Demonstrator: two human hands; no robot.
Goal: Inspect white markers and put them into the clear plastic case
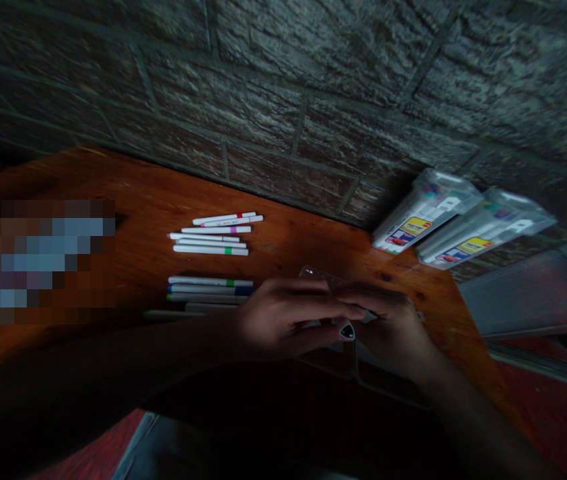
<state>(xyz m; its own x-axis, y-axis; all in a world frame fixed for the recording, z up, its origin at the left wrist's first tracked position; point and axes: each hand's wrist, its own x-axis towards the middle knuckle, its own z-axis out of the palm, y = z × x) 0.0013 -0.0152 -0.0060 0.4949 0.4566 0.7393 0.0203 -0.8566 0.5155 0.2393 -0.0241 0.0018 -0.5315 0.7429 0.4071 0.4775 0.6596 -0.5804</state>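
Note:
A clear plastic case [330,365] lies at the table's near side, under both hands and partly covered by them. My left hand [288,317] is closed at the case, its fingers pinched together and pointing right. By its thumb tip shows a small dark triangle with a pale rim; I cannot tell what it is. My right hand [393,317] curls over the case from the right, closed, with its fingertips meeting the left ones. White markers [210,250] with coloured bands lie in a group left of the hands. More markers [210,288] lie nearer, partly behind my left hand.
Two clear marker boxes [428,210] with yellow labels lean against the stone-block wall [263,87] at the back right. The wooden table [133,200] ends at the right, beside a greyish translucent surface [543,293]. A blurred-out patch [38,263] covers the left.

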